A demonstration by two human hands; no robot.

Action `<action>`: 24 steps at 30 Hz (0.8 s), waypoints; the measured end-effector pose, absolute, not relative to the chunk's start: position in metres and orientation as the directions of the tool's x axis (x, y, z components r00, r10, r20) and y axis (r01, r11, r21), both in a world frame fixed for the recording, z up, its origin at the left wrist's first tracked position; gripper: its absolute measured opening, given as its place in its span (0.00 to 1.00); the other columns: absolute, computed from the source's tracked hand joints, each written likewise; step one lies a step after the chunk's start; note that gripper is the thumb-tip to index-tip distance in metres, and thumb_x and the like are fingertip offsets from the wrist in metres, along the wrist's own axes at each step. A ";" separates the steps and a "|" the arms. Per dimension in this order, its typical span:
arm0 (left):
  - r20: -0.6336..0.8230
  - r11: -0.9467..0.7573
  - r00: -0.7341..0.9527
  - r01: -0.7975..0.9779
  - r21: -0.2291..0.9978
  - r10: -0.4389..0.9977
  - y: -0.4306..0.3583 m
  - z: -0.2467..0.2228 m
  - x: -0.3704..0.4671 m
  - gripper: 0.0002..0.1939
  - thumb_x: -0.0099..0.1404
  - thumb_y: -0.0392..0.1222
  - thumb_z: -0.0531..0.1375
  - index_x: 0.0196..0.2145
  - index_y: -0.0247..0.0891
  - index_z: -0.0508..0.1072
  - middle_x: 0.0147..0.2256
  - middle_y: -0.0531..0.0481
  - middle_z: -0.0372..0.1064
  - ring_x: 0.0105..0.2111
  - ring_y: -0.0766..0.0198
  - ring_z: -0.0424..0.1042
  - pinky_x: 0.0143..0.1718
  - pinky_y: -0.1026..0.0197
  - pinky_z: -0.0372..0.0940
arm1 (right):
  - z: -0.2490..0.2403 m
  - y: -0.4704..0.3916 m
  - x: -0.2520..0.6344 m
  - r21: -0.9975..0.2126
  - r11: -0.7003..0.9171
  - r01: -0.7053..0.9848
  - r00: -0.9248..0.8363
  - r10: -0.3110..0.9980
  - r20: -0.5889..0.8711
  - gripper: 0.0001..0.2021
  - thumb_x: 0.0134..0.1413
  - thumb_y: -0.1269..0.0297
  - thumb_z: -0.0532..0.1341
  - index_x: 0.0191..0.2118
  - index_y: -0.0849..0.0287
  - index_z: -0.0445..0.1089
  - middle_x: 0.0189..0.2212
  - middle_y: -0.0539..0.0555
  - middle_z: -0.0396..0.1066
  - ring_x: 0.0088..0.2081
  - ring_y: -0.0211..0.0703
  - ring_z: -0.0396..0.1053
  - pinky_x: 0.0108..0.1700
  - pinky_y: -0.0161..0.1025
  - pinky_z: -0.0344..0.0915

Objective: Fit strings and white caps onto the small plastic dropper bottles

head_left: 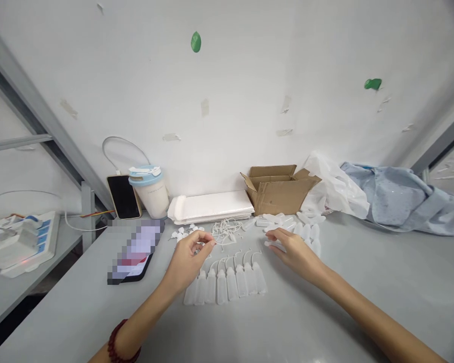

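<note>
Dark red beaded bracelet is circling left forearm at seven o'clock of view. Right forearm at four o'clock is showing bare.

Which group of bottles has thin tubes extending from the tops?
The front row, lowest in view: tubes curve from its tops, while none show on the bottles beside the right hand.
</note>
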State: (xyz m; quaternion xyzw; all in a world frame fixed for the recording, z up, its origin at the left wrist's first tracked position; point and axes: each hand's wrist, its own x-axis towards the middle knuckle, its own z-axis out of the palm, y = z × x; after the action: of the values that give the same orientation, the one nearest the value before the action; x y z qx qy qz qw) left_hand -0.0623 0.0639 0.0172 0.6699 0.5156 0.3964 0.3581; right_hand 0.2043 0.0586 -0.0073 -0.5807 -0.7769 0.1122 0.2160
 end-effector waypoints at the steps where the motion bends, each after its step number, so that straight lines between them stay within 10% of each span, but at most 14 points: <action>1: 0.162 -0.211 0.153 0.399 0.892 0.975 0.063 0.017 -0.063 0.08 0.59 0.44 0.56 0.30 0.37 0.70 0.31 0.50 0.70 0.30 0.63 0.68 0.32 0.62 0.64 | -0.006 0.059 0.206 -0.416 0.288 0.863 -0.228 0.955 0.187 0.13 0.52 0.72 0.54 0.44 0.61 0.66 0.43 0.61 0.71 0.43 0.50 0.70 0.41 0.43 0.65; 8: 0.153 -0.206 0.171 0.358 0.911 0.973 0.058 0.024 -0.061 0.08 0.59 0.44 0.56 0.29 0.37 0.70 0.30 0.50 0.69 0.33 0.62 0.68 0.38 0.60 0.64 | 0.007 0.059 0.212 -0.320 0.202 0.926 -0.213 0.977 0.000 0.13 0.50 0.73 0.55 0.43 0.62 0.68 0.42 0.62 0.72 0.41 0.54 0.70 0.37 0.44 0.65; 15: 0.087 -0.164 0.230 0.341 0.926 0.969 0.049 0.023 -0.055 0.07 0.59 0.44 0.56 0.29 0.38 0.69 0.29 0.51 0.68 0.31 0.63 0.68 0.35 0.61 0.64 | 0.006 0.042 0.195 -0.496 0.496 0.713 -0.379 0.867 0.323 0.12 0.57 0.69 0.53 0.47 0.56 0.63 0.41 0.58 0.71 0.42 0.47 0.70 0.42 0.44 0.67; 24: 0.048 -0.154 0.274 0.381 0.912 0.960 0.041 0.020 -0.051 0.07 0.60 0.43 0.55 0.29 0.39 0.69 0.30 0.52 0.67 0.30 0.63 0.66 0.32 0.62 0.62 | 0.006 0.028 0.182 -0.537 0.581 0.611 -0.487 0.811 0.324 0.14 0.59 0.71 0.51 0.51 0.55 0.58 0.43 0.57 0.68 0.43 0.45 0.68 0.43 0.43 0.67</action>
State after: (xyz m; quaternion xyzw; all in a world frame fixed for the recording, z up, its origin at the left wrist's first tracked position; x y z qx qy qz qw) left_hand -0.0508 0.0415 0.0201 0.6776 0.4947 0.3435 0.4219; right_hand 0.1819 0.0279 0.0061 -0.4215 -0.8436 0.1779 0.2810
